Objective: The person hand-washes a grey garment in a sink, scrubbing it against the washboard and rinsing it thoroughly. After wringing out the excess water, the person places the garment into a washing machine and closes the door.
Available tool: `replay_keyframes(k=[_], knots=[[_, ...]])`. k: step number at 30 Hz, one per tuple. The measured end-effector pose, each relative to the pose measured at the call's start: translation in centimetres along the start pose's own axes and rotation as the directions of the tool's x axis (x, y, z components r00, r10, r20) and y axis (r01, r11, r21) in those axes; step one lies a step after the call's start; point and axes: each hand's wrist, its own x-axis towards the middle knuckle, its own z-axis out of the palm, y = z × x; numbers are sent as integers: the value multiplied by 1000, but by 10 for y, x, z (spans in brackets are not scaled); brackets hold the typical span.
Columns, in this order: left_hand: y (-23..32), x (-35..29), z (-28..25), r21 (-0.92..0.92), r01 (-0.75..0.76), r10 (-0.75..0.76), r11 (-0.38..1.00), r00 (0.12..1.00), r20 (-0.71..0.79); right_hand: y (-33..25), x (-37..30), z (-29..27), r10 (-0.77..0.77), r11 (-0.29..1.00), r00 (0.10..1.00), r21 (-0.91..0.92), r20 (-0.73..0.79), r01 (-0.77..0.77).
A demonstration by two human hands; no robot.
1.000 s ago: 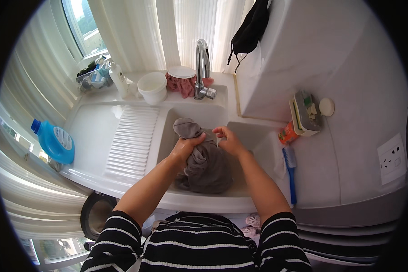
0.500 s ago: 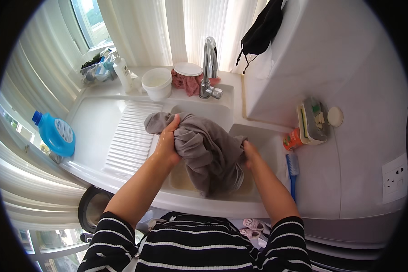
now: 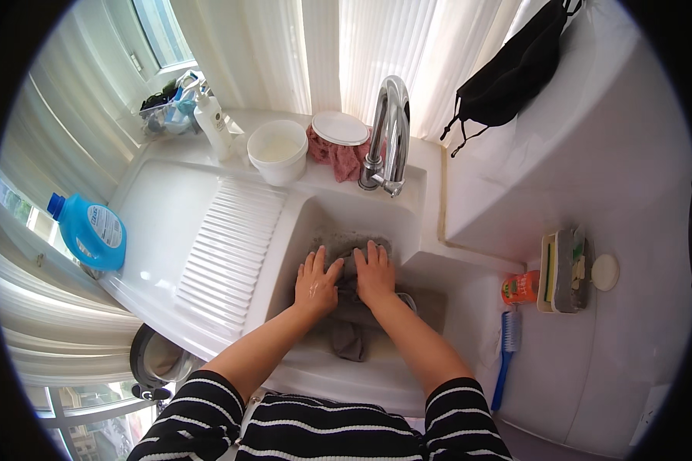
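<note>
Resting open, fingers spread, on grey-brown cloth (image 3: pixel 348 342) low in the sink basin (image 3: pixel 346 213), the left hand (image 3: pixel 316 286) and right hand (image 3: pixel 374 278) clench nothing in the head view; a hard push could splash murky water (image 3: pixel 313 343) out.

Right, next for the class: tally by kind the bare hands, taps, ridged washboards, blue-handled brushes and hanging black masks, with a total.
Bare hands, left hand and right hand: 2
Tap: 1
Ridged washboard: 1
Blue-handled brush: 1
Hanging black mask: 1
Total: 6
</note>
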Motion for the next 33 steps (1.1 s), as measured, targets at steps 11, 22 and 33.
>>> replay_keyframes(k=[11,22,33], knots=[[-46,59,111,159,9,-59,987,948,312,19,19,133,-32,992,925,122,378,-15],[-44,51,104,-555,279,-313,-784,595,740,-21,22,72,344,632,928,697,141,-340],[0,25,38,-472,495,121,-730,772,624,-33,-14,29,295,263,956,961,2,-83]])
